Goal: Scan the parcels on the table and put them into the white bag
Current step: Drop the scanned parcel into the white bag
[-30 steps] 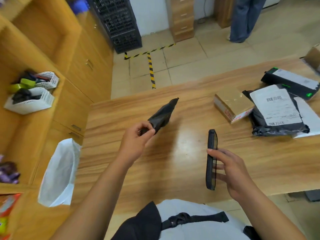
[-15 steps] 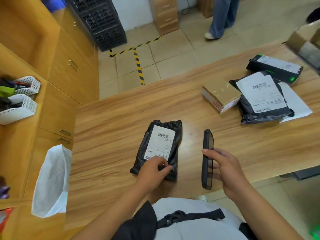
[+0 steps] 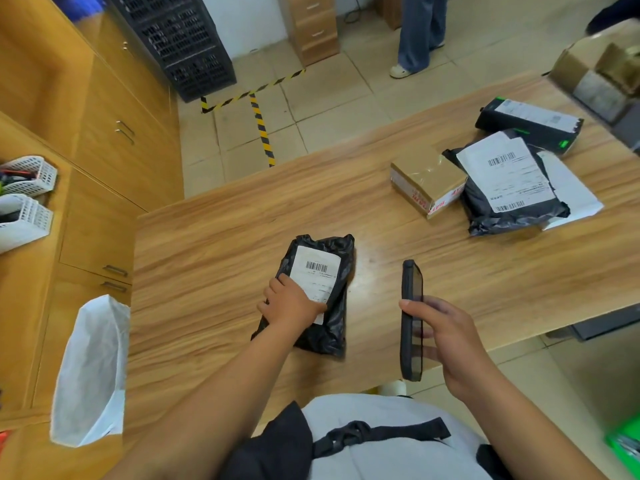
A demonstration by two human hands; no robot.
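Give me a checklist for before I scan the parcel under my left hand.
1. Label up: ok. The parcel lies flat on the table, label on top.
2. Barcode free: ok. The left hand covers only the label's lower end.
3. Phone held: ok, in the right hand.
4. Phone aimed at the barcode: not ok. It stands edge-on, to the right of the parcel.
5. Bag mouth open: cannot tell. The bag is beside the table's left end.

A black crate (image 3: 187,39) stands beside wooden cabinets (image 3: 114,133); white baskets (image 3: 24,202) sit left.
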